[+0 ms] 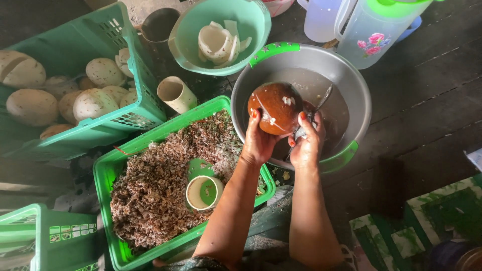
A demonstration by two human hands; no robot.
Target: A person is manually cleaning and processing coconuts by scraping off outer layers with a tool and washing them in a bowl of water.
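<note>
Head view, looking straight down. My left hand cups a brown coconut half, dome up, its fingers wrapped on the near and left side of the shell; white flecks of meat cling to the husk. The shell sits over the near-left part of a grey metal basin with green handle tabs. My right hand is closed on a slim metal scraping tool, whose shaft runs up and right from under the shell; the working end is hidden, so I cannot tell where it bites. Judgement: keep the shell over the basin so whatever falls lands inside, hold the thumb low on the rim, and keep the left fingertips clear of the blade path. Left of the basin, a bright green crate holds a heap of brown shavings and a short cream tube section. Another cream tube lies between crates. A teal basket upper left holds pale peeled coconuts. A mint-green bowl above carries curled white coconut strips. Top right, a translucent jug with a green lid bears a pink flower decal low on its side; no other label reads clearly. Dark plank floor beneath.
</note>
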